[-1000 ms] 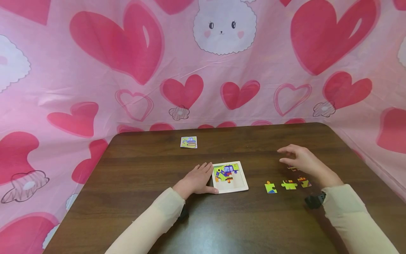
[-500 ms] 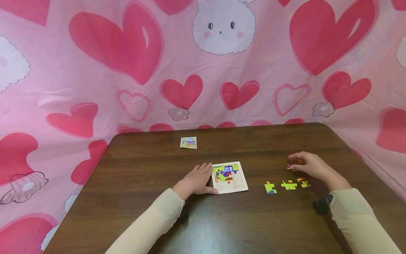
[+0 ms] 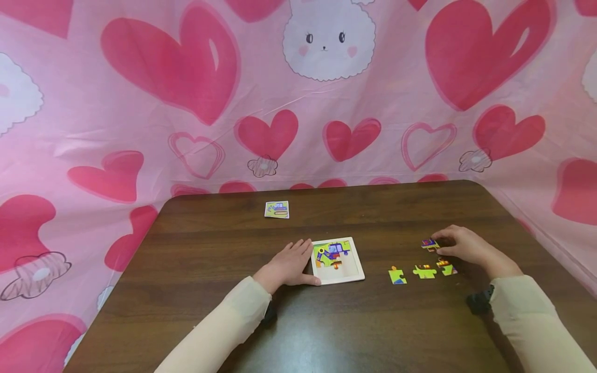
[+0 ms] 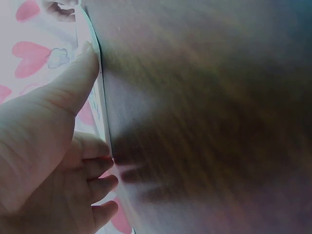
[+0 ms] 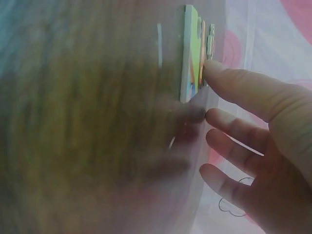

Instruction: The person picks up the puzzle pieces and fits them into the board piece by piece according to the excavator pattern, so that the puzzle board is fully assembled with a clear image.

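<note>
In the head view my left hand rests along the left edge of a white puzzle tray, fingers straight and thumb at its near corner. Joined pieces of a digger picture fill the tray's upper and left part. My right hand has thumb and index finger at the right end of a blue, red and yellow puzzle piece on the table, pinching its edges. Nearer lie a green piece with a blue corner, a green piece and a green and orange piece.
A small picture card of a digger lies toward the back of the brown table. Behind the table hangs a pink cloth printed with hearts. In the right wrist view a green piece stands out beside the thumb.
My right hand has come down from above the blue, red and yellow piece and shifted right, fingers closing at its right end. My left hand and the tray have stayed put.
</note>
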`<state>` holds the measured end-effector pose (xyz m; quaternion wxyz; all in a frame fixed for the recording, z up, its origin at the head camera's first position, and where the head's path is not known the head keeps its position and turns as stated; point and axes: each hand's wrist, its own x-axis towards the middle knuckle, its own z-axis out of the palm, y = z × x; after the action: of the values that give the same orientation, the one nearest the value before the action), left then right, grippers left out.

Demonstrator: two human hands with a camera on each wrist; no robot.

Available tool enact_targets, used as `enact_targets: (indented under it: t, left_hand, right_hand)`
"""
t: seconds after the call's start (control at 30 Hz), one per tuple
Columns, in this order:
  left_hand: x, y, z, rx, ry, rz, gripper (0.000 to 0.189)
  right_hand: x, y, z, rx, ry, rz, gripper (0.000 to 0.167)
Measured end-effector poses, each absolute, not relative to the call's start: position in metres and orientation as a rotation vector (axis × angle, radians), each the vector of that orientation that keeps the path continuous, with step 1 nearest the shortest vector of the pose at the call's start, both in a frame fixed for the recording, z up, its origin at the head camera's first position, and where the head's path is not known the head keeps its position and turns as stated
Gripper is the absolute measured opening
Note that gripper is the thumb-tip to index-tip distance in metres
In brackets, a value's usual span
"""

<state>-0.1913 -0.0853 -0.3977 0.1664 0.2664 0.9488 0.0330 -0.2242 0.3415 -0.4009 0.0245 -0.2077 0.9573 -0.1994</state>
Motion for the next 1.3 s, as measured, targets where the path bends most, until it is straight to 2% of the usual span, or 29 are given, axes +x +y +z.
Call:
enact_targets:
  t: [0.27,0.57,0.83,1.3]
  left_hand:
    - [-0.190,-0.085,-0.397,0.766,2.702,0.076,0.094]
    - [-0.190,-0.085,-0.397,0.762,2.703,0.092,0.094]
    - [-0.191,-0.085,-0.397,0.767,2.707,0.077,0.093]
    - [-0.191,-0.086,-0.397,0.766,2.702,0.095,0.093]
  right_hand:
    - [-0.225,0.341,-0.401,-0.703,2.971,-0.622,0.017]
    - [-0.225,0.341,-0.401,-0.619,2.989,-0.595,0.022]
    - [-0.224,0.334,-0.396,-0.587,3.010,-0.668,0.019]
    - [-0.224,0.294,-0.387,-0.713,3.000,-0.803,0.022]
